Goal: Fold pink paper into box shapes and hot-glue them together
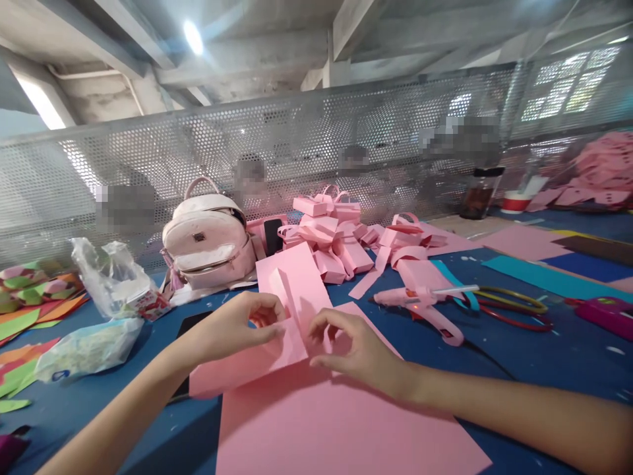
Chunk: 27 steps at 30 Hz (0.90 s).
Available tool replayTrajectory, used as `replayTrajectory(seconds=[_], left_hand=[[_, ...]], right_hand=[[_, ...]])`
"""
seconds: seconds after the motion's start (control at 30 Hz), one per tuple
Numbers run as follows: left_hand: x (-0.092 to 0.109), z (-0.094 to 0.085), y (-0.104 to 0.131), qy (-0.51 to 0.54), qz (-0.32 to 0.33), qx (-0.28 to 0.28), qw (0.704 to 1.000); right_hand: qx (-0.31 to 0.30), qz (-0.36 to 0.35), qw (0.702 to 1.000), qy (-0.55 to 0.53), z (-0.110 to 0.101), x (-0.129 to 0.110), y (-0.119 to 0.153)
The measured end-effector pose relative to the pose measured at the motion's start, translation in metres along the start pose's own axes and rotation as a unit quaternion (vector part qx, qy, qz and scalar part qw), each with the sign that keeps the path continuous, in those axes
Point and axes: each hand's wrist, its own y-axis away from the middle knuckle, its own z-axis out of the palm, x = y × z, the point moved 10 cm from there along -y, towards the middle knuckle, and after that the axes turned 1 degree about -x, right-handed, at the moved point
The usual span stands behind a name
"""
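Observation:
My left hand (242,326) grips a piece of pink paper (242,369), its thumb on the near side and its fingers curled over the top. A raised, creased flap (283,290) stands up behind the fingers. Close to the piece's right edge is my right hand (359,353), fingers bent and thumb apart from them, with nothing visible between. Whether its fingertips touch the paper's edge is hard to make out. Beneath both hands lies a large pink sheet (336,429), and a narrower pink strip (297,267) extends beyond them.
A pink hot glue gun (420,303) rests on the blue table to the right, near yellow and red handles (514,307). Folded pink paper pieces (331,231) are heaped at the back beside a backpack (210,237). Plastic bags (93,346) lie left; a perforated metal screen (297,138) stands behind.

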Motion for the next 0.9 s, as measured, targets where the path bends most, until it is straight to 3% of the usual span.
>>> replayTrajectory(seconds=[0.33,0.57,0.9], left_hand=[[-0.005,0.026,-0.004,0.005,-0.045,-0.052,0.998],[-0.002,0.026,-0.004,-0.014,-0.033,-0.04,0.999],[-0.003,0.028,-0.007,-0.001,-0.007,-0.039,0.999]], right_hand=[[-0.003,-0.002,0.999,-0.045,0.003,0.019,0.006],[-0.004,-0.061,0.997,-0.055,0.002,0.006,0.009],[0.003,-0.069,0.995,-0.077,0.002,0.003,0.011]])
